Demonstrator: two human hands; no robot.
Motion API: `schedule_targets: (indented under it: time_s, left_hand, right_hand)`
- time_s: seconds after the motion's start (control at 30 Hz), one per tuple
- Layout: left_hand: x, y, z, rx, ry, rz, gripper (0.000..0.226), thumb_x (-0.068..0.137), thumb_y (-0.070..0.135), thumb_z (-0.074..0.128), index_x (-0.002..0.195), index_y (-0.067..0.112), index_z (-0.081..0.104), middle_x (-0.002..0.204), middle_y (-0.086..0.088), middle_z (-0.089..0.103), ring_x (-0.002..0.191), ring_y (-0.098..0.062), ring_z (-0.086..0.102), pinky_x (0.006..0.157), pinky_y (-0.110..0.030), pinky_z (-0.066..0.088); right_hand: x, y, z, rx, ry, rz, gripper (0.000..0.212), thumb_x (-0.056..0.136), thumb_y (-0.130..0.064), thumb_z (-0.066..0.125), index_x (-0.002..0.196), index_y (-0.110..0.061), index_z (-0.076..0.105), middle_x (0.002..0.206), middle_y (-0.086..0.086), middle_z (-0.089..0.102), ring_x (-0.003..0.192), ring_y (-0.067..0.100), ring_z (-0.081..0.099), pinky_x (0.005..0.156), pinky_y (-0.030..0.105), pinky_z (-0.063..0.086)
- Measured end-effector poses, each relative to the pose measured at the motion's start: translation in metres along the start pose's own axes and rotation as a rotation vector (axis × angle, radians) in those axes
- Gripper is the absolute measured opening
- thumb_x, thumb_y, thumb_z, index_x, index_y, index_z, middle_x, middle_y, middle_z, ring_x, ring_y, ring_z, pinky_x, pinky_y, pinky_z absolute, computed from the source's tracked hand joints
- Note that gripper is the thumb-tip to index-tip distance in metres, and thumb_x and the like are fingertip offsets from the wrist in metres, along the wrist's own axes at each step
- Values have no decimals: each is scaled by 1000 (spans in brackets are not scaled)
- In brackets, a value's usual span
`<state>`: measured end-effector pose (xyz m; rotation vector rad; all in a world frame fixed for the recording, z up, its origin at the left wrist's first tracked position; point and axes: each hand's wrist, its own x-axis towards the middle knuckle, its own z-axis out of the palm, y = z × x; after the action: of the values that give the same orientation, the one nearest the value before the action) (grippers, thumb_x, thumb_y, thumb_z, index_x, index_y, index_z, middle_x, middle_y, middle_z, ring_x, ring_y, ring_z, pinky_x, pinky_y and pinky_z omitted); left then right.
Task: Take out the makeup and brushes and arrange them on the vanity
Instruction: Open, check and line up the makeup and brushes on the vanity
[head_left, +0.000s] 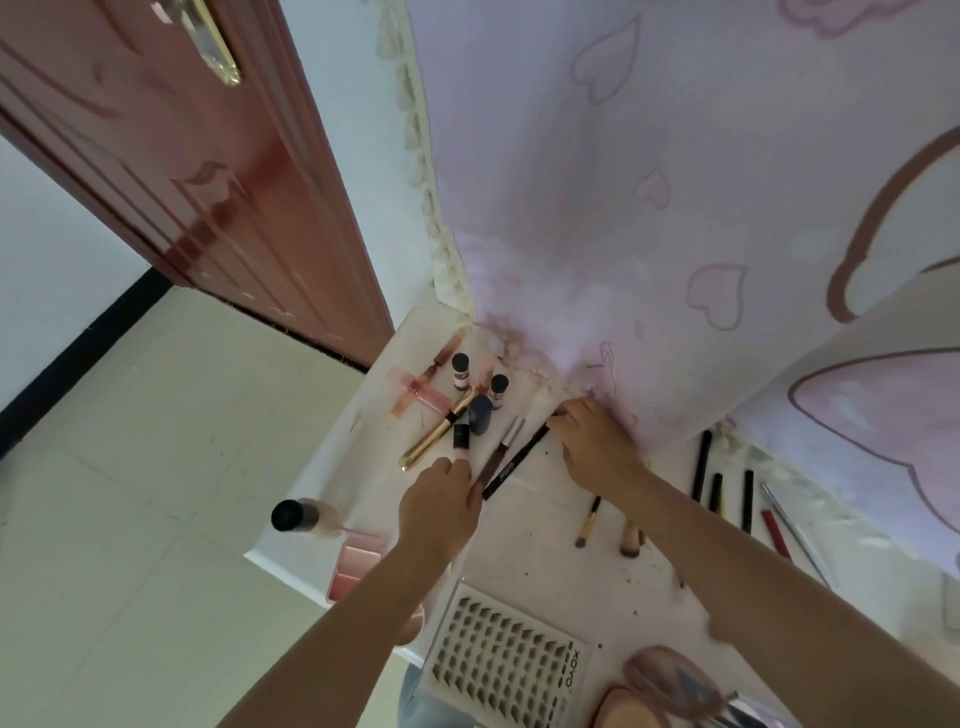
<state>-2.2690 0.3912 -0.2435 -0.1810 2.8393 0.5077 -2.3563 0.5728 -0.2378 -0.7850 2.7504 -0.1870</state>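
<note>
Lash tray (506, 660) full of little lashes on the white worktop (545, 525). Left grip (441, 506) pinching the bottle (461, 441); right grip (597, 441) maybe pinching the black pencil (514, 462). Red door (171, 156) nearby.

A white worktop (550, 525) carries the spread. At its far left lie a slim brown tube (447, 353) and a pink gloss tube (415, 391), with two small dark-capped bottles (460, 370) standing beside them. A gold tube (439, 431) lies slantwise next to a dark blue compact (481, 413). Near the middle lie a brown-and-silver wand (500, 453) and a long black pencil (514, 462), side by side. At the left edge stands a black-capped bottle (296, 515), with a pink palette (356, 569) just nearer. To the right lie two brushes (587, 522), then several black pencils (701, 466) and a red one (776, 534). A tray of false lashes (506, 662) sits at the near edge.
</note>
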Motion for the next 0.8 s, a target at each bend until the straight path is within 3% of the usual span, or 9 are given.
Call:
schedule_targets:
  time_s: [0.1, 0.2, 0.33, 0.5, 0.8]
  left_hand:
    - [-7, 1, 3, 26, -3, 68, 33, 93, 39, 39, 102, 13, 55, 101, -2, 57, 93, -18, 53, 68, -22, 37]
    - [-9, 4, 6, 71, -16, 112, 37, 92, 44, 38, 104, 14, 54, 102, -1, 56, 94, -17, 53, 70, -22, 37]
    - [-8, 11, 5, 138, -66, 134, 31, 95, 36, 36, 108, 14, 53, 108, -1, 56, 97, -18, 55, 70, -23, 39]
    - [-5, 20, 4, 143, -82, 103, 32, 96, 34, 34, 105, 12, 56, 103, -2, 59, 90, -18, 60, 66, -22, 40]
    - [4, 33, 2, 169, -120, 128, 30, 97, 27, 33, 103, 11, 57, 103, -3, 60, 91, -20, 61, 71, -27, 47]
  right_hand:
    - [-14, -3, 3, 10, -7, 107, 33, 90, -7, 38, 120, -7, 52, 118, 9, 51, 110, 21, 44, 84, 27, 37]
    - [-24, -12, 8, 84, -116, 175, 28, 93, -23, 39, 106, -6, 57, 106, 9, 58, 96, 22, 53, 73, 27, 41]
    - [-32, -25, 17, 101, -220, 107, 28, 94, -23, 39, 103, -5, 59, 104, 13, 58, 96, 24, 54, 75, 29, 40]
    - [-40, -25, 21, 83, -217, 95, 29, 94, -14, 34, 97, -4, 61, 101, 15, 60, 92, 25, 56, 71, 26, 35]
    - [-55, -21, 23, 111, -211, 63, 32, 95, -9, 30, 106, -5, 59, 105, 14, 58, 98, 24, 53, 80, 33, 40]
